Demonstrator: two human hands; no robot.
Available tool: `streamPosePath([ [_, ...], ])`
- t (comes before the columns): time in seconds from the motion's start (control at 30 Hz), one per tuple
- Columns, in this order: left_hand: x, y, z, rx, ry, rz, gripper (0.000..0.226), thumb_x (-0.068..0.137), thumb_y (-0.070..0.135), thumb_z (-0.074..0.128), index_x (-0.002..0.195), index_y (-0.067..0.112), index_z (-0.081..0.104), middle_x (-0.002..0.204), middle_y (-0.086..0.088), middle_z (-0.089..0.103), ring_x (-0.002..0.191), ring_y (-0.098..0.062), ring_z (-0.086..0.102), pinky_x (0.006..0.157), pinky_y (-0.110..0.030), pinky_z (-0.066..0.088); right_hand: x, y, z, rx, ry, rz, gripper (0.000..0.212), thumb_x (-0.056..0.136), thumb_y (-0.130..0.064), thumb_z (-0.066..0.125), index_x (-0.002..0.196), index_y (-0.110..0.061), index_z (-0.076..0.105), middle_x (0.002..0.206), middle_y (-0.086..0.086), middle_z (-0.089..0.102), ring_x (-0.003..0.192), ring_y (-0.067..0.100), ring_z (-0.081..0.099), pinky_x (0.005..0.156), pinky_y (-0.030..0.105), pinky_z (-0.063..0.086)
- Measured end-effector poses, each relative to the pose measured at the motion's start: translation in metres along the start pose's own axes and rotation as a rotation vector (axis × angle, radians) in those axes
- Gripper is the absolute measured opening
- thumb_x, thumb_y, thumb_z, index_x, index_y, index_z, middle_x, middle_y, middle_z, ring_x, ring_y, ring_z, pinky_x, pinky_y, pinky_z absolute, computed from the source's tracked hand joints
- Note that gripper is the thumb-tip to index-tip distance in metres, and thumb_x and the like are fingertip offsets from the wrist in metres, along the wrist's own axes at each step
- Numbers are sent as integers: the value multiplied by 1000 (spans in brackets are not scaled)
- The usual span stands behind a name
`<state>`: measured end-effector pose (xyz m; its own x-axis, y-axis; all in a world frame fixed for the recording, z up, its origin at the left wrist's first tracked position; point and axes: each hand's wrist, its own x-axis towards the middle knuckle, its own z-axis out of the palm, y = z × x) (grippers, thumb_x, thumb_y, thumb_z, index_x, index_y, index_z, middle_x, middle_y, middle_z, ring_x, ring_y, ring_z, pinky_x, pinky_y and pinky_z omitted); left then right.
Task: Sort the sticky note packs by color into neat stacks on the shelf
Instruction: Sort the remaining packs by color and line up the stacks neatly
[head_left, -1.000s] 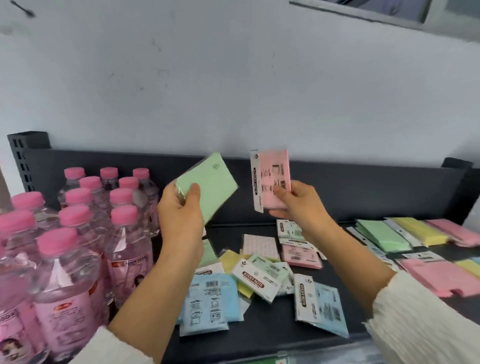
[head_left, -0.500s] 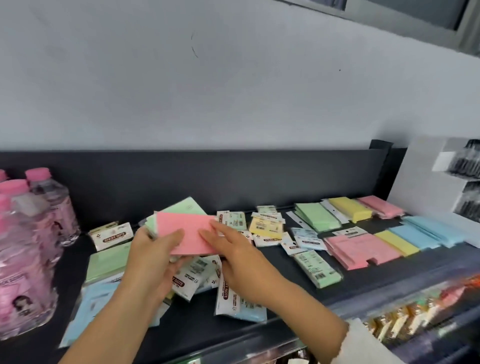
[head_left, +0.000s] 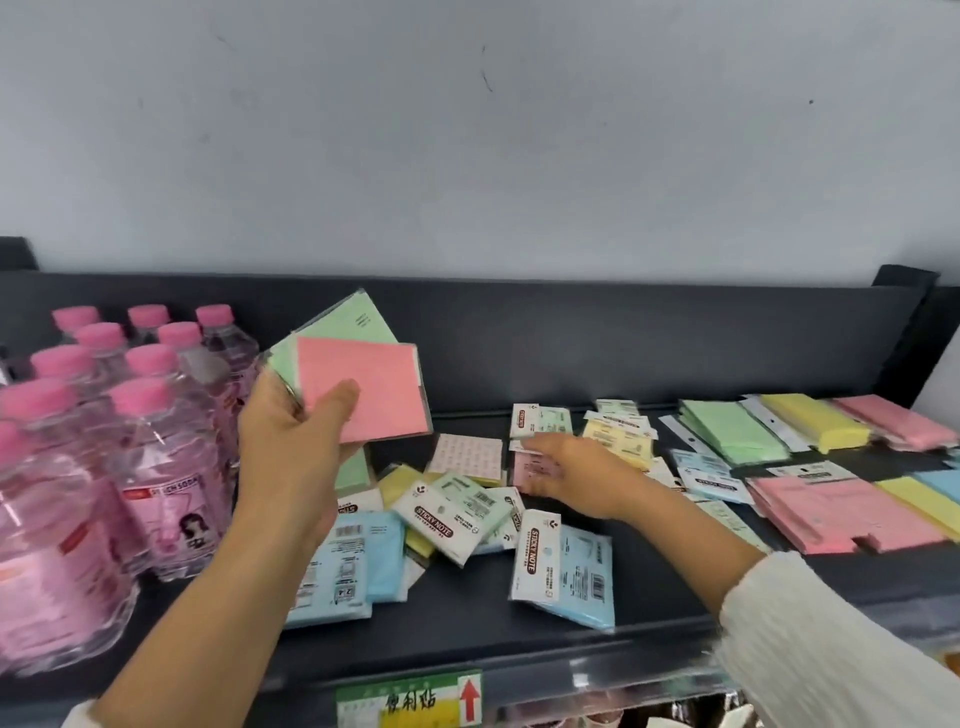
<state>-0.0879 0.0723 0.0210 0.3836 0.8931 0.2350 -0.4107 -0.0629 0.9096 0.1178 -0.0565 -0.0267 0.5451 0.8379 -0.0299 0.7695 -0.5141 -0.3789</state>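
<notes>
My left hand (head_left: 291, 457) is raised above the shelf (head_left: 467, 639) and grips two packs fanned together, a pink pack (head_left: 363, 395) in front of a green pack (head_left: 343, 322). My right hand (head_left: 576, 475) reaches into the loose pile, its blurred fingers on a small pink pack (head_left: 532, 470); whether they grip it is unclear. Loose packs lie around: a green one (head_left: 452, 509), a blue one (head_left: 566, 571) and another blue one (head_left: 353, 561). Sorted stacks lie at the right: green (head_left: 732, 431), yellow (head_left: 810, 423), pink (head_left: 893, 423), and a larger pink stack (head_left: 831, 514).
Several pink-capped water bottles (head_left: 130, 441) crowd the shelf's left end, close to my left forearm. A dark back panel (head_left: 623, 343) runs behind the packs. A green price label (head_left: 410, 701) with a red arrow hangs on the shelf's front edge.
My right hand let go of the pink pack, now held by my left hand with the green one, and moved right and down onto the loose pile. The view swung back left.
</notes>
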Motion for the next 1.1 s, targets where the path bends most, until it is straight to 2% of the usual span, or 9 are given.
streamPosePath([
  [0.17, 8, 11, -18, 8, 42, 97, 24, 89, 1, 58, 102, 21, 54, 105, -4, 65, 100, -23, 66, 79, -39, 57, -4, -49, 7, 138, -138, -243, 78, 76, -59, 64, 143, -37, 31, 152, -16, 27, 136, 11, 33, 110, 34, 33],
  [0.23, 11, 11, -23, 12, 46, 103, 25, 89, 0, 58, 95, 23, 54, 105, -7, 65, 102, -28, 65, 83, -44, 56, -5, -62, 16, -40, -257, -323, 84, 75, -56, 67, 146, -37, 25, 155, -15, 21, 139, 10, 25, 112, 34, 26],
  [0.33, 11, 9, -28, -3, 37, 82, 26, 89, -1, 58, 94, 24, 54, 110, -10, 65, 102, -27, 64, 82, -42, 56, -3, -67, 23, -151, -215, -342, 78, 79, -40, 67, 146, -31, 29, 154, -10, 26, 136, 11, 31, 108, 28, 29],
  [0.43, 11, 7, -32, -14, 38, 60, 25, 89, -1, 58, 92, 23, 54, 106, -7, 65, 100, -25, 65, 80, -40, 56, -2, -67, 18, -46, -185, -290, 64, 83, -29, 61, 142, -31, 38, 135, -11, 50, 103, -4, 54, 81, 12, 42],
  [0.53, 11, 6, -33, -20, 33, 53, 26, 88, -1, 58, 91, 24, 54, 105, -5, 65, 101, -25, 64, 83, -42, 55, -3, -66, 9, 206, -106, -231, 38, 90, -20, 51, 127, -25, 56, 86, -8, 59, 56, -2, 47, 51, 9, 35],
  [0.63, 11, 6, -34, -28, 23, 52, 25, 89, -1, 58, 91, 23, 53, 104, -6, 65, 102, -27, 64, 84, -43, 55, -2, -61, 2, 221, 48, -182, 29, 93, -15, 44, 113, -5, 61, 73, 5, 52, 53, 9, 38, 47, 18, 30],
  [0.83, 13, 8, -32, -59, -2, 59, 25, 89, -1, 58, 90, 23, 52, 97, -1, 64, 96, -22, 65, 78, -38, 57, -8, -69, 17, -45, 106, -241, 23, 99, -20, 38, 106, -28, 58, 68, -4, 54, 52, 11, 44, 46, 21, 32],
  [0.97, 13, 3, -33, -87, -20, 19, 25, 89, -1, 58, 89, 23, 53, 97, 0, 65, 91, -17, 65, 70, -33, 57, -2, -62, 4, 424, 354, -1, 23, 98, -19, 45, 115, -15, 59, 102, 2, 64, 90, 16, 62, 65, 29, 53],
  [1.1, 12, -12, -33, -91, -44, -22, 25, 89, 1, 58, 89, 25, 53, 97, 1, 65, 92, -18, 65, 72, -35, 55, -8, -57, -4, 1017, 332, 179, 22, 99, -15, 45, 111, -8, 62, 99, 8, 69, 86, 17, 66, 63, 28, 53],
])
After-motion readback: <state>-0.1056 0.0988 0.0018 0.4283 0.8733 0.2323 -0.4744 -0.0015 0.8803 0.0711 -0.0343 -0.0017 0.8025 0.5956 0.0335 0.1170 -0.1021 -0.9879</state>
